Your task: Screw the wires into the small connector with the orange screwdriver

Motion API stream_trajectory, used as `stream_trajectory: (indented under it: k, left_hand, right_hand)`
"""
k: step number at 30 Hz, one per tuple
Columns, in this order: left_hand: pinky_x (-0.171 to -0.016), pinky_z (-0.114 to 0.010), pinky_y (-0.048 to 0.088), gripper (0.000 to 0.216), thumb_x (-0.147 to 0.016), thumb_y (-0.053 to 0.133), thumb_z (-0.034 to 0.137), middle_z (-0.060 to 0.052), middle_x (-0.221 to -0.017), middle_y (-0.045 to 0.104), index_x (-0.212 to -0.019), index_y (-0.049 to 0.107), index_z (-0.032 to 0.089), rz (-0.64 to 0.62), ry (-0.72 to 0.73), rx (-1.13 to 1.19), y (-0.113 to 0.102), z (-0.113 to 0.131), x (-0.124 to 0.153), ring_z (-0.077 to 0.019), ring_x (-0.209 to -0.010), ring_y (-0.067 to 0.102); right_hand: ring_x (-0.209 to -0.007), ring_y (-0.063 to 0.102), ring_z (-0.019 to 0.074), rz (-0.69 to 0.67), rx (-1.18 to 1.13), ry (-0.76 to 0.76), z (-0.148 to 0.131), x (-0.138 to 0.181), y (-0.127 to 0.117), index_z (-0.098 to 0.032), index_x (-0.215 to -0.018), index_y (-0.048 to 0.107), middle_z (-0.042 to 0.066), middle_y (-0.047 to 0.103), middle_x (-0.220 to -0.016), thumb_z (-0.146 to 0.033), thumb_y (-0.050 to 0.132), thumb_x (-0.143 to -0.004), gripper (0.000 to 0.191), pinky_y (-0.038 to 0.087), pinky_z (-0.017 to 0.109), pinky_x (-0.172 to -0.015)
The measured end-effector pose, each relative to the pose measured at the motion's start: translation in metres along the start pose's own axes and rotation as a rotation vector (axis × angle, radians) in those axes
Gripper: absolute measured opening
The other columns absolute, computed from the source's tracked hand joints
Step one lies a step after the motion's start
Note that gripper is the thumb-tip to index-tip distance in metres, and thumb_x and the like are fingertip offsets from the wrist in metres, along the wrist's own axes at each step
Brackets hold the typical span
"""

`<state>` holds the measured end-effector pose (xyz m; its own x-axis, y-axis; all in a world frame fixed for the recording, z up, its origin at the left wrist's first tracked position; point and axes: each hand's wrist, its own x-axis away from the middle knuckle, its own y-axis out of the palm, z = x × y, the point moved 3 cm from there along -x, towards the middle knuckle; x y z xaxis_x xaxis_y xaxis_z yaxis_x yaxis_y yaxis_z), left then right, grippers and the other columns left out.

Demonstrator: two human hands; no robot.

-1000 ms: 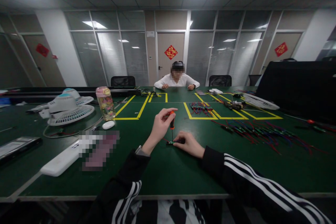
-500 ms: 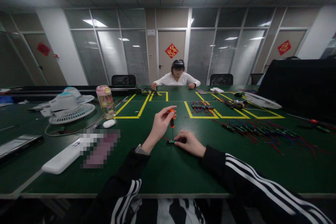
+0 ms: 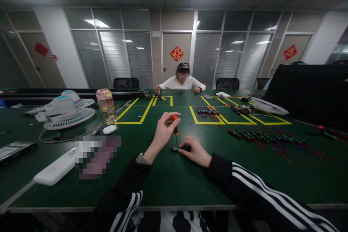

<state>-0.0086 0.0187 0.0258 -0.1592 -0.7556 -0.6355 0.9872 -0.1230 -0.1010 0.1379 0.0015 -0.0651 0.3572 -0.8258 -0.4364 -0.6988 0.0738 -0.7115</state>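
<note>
My left hand (image 3: 165, 130) is closed around the orange-and-black handle of a screwdriver (image 3: 176, 129). The screwdriver is nearly upright, its thin shaft pointing down to a small green circuit board (image 3: 175, 149). My right hand (image 3: 196, 152) grips the right end of this board between thumb and fingers, low against the table. A red wire leaves the board on its left side. Whether the screwdriver's tip sits in a screw is too small to tell.
Many wired circuit boards (image 3: 272, 137) lie at right, with another bunch (image 3: 208, 112) inside yellow tape. A bottle (image 3: 106, 107), white fans (image 3: 69, 110), a white case (image 3: 109, 129) and a long white object (image 3: 56, 168) stand left. Opposite sits a person (image 3: 182, 81) in white.
The whole view has shifted slightly. My left fingers have changed their hold on the screwdriver's handle, which leans a little more. My right hand stays on the board.
</note>
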Motion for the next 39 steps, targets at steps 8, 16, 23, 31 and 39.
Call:
stream_trajectory:
  k: [8, 16, 23, 31, 39]
  left_hand:
    - [-0.083, -0.03, 0.048, 0.033, -0.085, 0.05, 0.03, -0.008, -0.099, 0.065, -0.112, 0.06, 0.015, -0.039, -0.065, 0.156, 0.0012, -0.0039, -0.0009, -0.0161, -0.088, 0.062]
    - [-0.085, -0.03, 0.047, 0.031, -0.086, 0.048, 0.029, -0.007, -0.101, 0.063, -0.112, 0.061, 0.019, -0.108, -0.051, 0.161, -0.0011, -0.0039, -0.0021, -0.0155, -0.092, 0.06]
    - [-0.077, -0.025, 0.049, 0.026, -0.079, 0.059, 0.031, -0.006, -0.102, 0.057, -0.102, 0.066, 0.02, -0.007, 0.041, -0.025, 0.0004, -0.0018, 0.0006, -0.0147, -0.09, 0.058]
    - [-0.075, -0.026, 0.048, 0.026, -0.078, 0.06, 0.033, -0.005, -0.095, 0.06, -0.099, 0.067, 0.018, 0.021, 0.054, -0.052, 0.0, 0.0015, 0.0014, -0.0148, -0.086, 0.059]
    - [-0.075, -0.028, 0.049, 0.032, -0.079, 0.059, 0.033, -0.006, -0.094, 0.063, -0.106, 0.064, 0.018, -0.046, -0.015, 0.083, 0.0013, -0.0066, -0.0012, -0.0151, -0.083, 0.06]
  right_hand:
    - [-0.07, 0.054, 0.0133, -0.007, -0.002, -0.008, 0.0, 0.0004, -0.0003, -0.016, -0.082, 0.067, 0.003, 0.058, -0.079, -0.02, 0.063, -0.076, 0.009, 0.042, 0.024, -0.063]
    - [-0.069, 0.054, 0.0132, -0.014, -0.022, 0.015, -0.0015, 0.0001, -0.0009, -0.015, -0.079, 0.066, 0.003, 0.057, -0.077, -0.018, 0.062, -0.075, 0.007, 0.042, 0.024, -0.063]
    - [-0.068, 0.054, 0.0132, -0.01, -0.027, 0.036, 0.0013, -0.0004, 0.0009, -0.015, -0.08, 0.067, 0.003, 0.057, -0.076, -0.02, 0.063, -0.074, 0.009, 0.043, 0.024, -0.062]
    - [-0.07, 0.055, 0.014, -0.037, -0.007, 0.033, -0.0023, -0.0013, 0.0, -0.017, -0.084, 0.07, 0.004, 0.058, -0.079, -0.023, 0.064, -0.075, 0.012, 0.044, 0.026, -0.064]
    - [-0.067, 0.053, 0.0133, -0.035, 0.005, 0.028, -0.0028, -0.0018, 0.0002, -0.016, -0.082, 0.07, 0.003, 0.058, -0.077, -0.023, 0.064, -0.076, 0.011, 0.042, 0.025, -0.062]
